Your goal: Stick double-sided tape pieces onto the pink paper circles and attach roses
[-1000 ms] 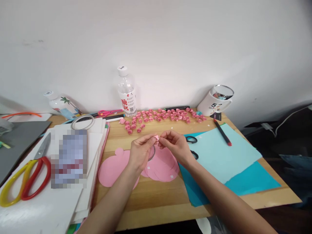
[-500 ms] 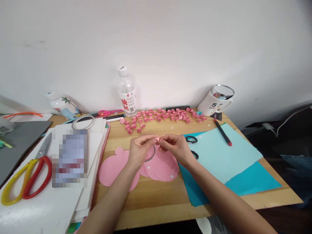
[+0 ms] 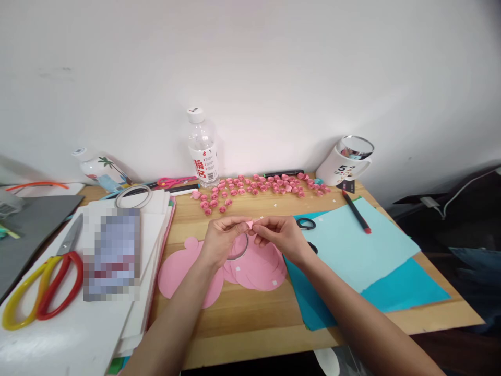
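Both hands meet above the middle of the wooden table (image 3: 250, 318). My left hand (image 3: 222, 239) and my right hand (image 3: 278, 235) pinch one small pink paper piece (image 3: 249, 224) between their fingertips. Under them lie pink paper discs (image 3: 183, 271) with small white squares and a clear tape ring (image 3: 239, 250). Several small pink paper rolls (image 3: 258, 187) are scattered along the back of the table. Black scissor handles (image 3: 306, 223) lie just right of my right hand.
Light blue and teal paper sheets (image 3: 352, 245) cover the right side, with a red-and-black pen (image 3: 356, 211) on them. A water bottle (image 3: 202, 149) and a white mug (image 3: 346, 162) stand at the back. White sheets (image 3: 117, 271), a tape ring (image 3: 133, 196) and yellow-red scissors (image 3: 43, 284) lie left.
Both hands have sunk slightly toward the table while still pinching the pink piece; the fingers have shifted a little around it.
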`<state>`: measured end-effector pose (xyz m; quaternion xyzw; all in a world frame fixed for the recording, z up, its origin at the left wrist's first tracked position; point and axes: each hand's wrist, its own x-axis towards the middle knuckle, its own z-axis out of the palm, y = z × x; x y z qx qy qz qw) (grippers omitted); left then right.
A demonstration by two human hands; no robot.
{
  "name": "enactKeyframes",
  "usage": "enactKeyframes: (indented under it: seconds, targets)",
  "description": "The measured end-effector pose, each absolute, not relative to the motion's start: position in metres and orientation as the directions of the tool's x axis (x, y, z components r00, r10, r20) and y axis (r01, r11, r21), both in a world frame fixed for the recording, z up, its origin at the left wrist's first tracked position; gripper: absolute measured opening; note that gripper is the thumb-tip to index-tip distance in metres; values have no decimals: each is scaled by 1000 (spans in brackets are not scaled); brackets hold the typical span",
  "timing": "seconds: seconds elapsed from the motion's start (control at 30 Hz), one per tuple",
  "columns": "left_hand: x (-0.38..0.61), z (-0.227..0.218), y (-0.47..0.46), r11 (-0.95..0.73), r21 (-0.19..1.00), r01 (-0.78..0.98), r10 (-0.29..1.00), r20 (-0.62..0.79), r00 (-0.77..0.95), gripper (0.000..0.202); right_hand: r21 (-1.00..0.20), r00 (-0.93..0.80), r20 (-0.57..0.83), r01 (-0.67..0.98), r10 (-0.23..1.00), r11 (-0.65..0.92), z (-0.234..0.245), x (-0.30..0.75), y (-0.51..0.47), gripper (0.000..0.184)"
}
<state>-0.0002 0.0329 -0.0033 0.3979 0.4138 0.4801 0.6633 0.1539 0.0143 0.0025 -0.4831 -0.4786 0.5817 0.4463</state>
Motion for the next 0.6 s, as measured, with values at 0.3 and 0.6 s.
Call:
enactKeyframes:
  seconds: [0.3, 0.6]
  targets:
    - [-1, -4, 32, 177, 963, -204, 971, -137, 198, 14, -994, -113, -107, -18, 988, -110, -1, 154, 13, 26]
    - [-1, 0, 32, 191, 950, -245, 968, -141, 208, 14, -989, -168, -122, -65, 978, -134, -1, 156, 15, 27]
